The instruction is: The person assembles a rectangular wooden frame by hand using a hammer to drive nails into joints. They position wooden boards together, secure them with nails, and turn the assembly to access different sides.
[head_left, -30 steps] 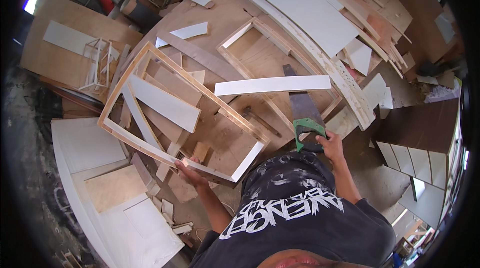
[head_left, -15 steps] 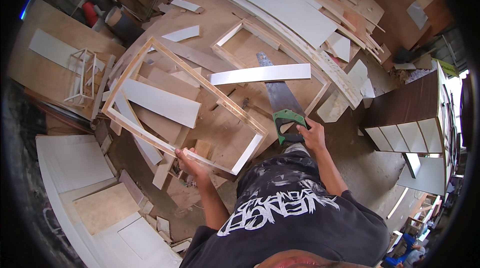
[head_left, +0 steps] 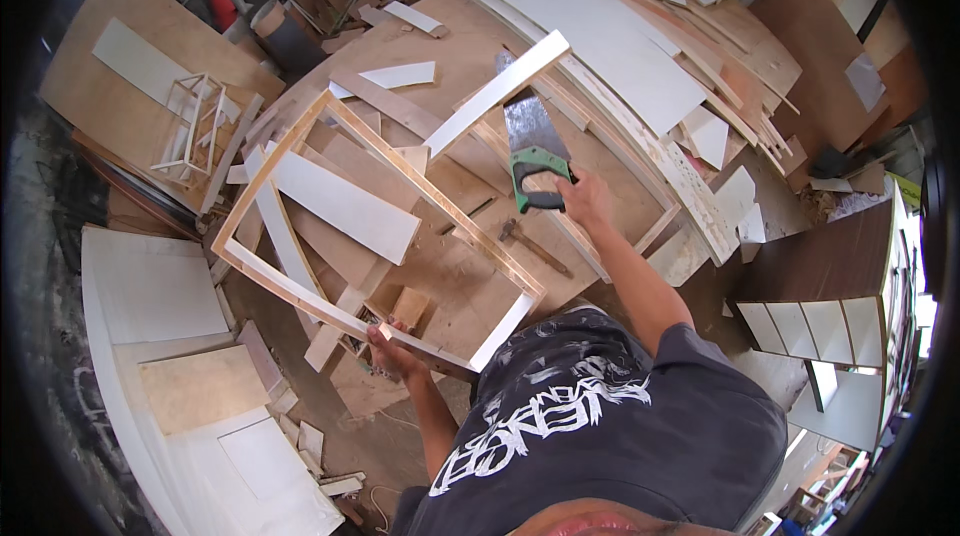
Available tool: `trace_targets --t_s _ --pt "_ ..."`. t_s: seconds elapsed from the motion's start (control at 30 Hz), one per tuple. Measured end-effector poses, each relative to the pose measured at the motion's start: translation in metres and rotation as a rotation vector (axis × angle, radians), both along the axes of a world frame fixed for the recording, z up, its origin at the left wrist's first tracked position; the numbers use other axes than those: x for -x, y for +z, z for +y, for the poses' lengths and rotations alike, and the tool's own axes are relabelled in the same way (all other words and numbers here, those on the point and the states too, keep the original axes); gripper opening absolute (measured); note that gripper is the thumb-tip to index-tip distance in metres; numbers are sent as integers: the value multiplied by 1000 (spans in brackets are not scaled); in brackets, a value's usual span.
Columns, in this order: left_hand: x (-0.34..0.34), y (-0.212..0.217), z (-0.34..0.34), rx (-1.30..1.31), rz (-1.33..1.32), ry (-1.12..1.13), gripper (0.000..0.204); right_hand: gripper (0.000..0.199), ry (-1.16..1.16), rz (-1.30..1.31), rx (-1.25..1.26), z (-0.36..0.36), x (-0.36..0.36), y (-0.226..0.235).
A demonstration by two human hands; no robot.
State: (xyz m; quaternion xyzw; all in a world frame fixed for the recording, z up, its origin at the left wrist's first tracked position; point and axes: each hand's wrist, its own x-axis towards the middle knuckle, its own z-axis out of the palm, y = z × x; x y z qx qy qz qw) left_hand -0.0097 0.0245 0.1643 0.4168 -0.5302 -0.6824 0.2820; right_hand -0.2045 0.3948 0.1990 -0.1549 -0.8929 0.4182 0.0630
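My left hand (head_left: 393, 351) is closed around the near rail of a rectangular wooden frame (head_left: 435, 194) with white faces. The frame tilts over the worktable. My right hand (head_left: 585, 196) grips the green and black handle of a handsaw (head_left: 538, 124), its blade pointing away from me. A white board strip (head_left: 490, 96) crosses over the blade near its tip, lying at a slant. Whether it rests on the blade, I cannot tell. A hammer (head_left: 537, 248) lies on the table below the saw handle. Beyond the saw lies a second wooden frame (head_left: 655, 228).
White panels (head_left: 600, 46) and long boards are stacked at the far right of the table (head_left: 460, 276). Loose white board pieces (head_left: 335, 201) lie under the held frame. A dark brown cabinet (head_left: 820, 266) stands at right, white panels (head_left: 170, 306) at left.
My right hand has moved the saw forward and left. The white strip has swung from nearly level to a steep slant. The hammer now shows fully. My left hand still holds the frame.
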Motion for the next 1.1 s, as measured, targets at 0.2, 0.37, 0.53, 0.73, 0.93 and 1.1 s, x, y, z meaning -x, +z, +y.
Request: trace_targets --t_s 0.2,0.37,0.53,0.73,0.93,1.1 --pt "-2 9 8 97 -4 39 80 28 121 49 142 13 104 -28" --pt "0 12 8 71 1 6 83 23 145 57 265 2 173 -62" --pt "7 26 18 187 -16 0 81 26 196 3 276 -22 237 -88" --pt "7 44 30 271 -43 3 77 32 249 -206 294 -80 283 -93" --pt "14 47 31 321 -95 9 75 35 310 -31 136 -122 282 -111" --pt "22 47 33 288 -125 6 75 46 365 85 189 -131 265 -130"
